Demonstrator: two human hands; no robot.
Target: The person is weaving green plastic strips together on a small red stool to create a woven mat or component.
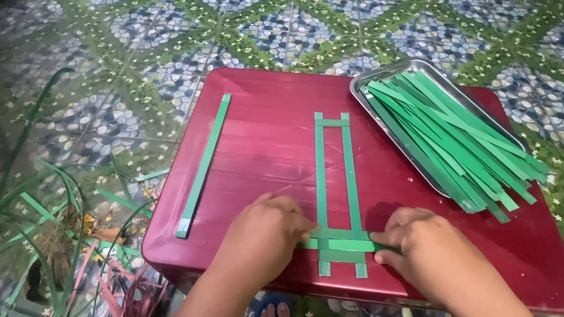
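- Left hand (265, 232) and right hand (422, 251), nearest, fingertips pressing opposite ends of green cross strip (343, 244).
- Strip lying across two long upright strips (338, 180) near front edge of red table (261, 148).
- Neither hand clenched, both flat on strips.
- Single loose strip (203, 164) well left.
- Metal tray (380, 77) of green strips at back right.

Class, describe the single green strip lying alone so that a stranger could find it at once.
Find the dark red table. Near its left edge lies one long green strip, alone. Unlike the strips heaped in the metal tray, it touches nothing else.
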